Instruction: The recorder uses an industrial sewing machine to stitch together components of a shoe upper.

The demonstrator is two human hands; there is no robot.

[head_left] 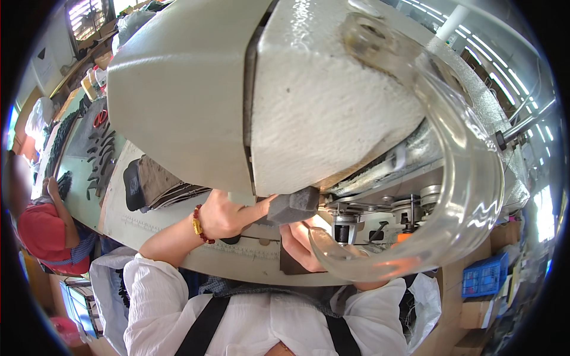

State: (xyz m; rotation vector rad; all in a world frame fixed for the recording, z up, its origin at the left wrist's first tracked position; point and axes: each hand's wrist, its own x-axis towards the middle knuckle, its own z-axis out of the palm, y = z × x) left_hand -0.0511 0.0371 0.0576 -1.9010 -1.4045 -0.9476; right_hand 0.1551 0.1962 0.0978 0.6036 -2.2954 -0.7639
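Observation:
A large off-white sewing machine head fills the upper middle and hides much of the work area. My left hand, with a red and gold bracelet at the wrist, reaches under it. Its index finger points right, and the fingertips go behind a grey foam block on the machine. My right hand is bent in just right of that, partly behind a clear curved guard. The fingers of both hands are closed in, but what they hold is hidden. A dark brown flat piece lies under my right hand.
Left of my left hand, a stack of flat dark pieces lies on the white table. Further left, a person in red works at a green table with curved black strips and red-handled scissors. A blue basket stands at right.

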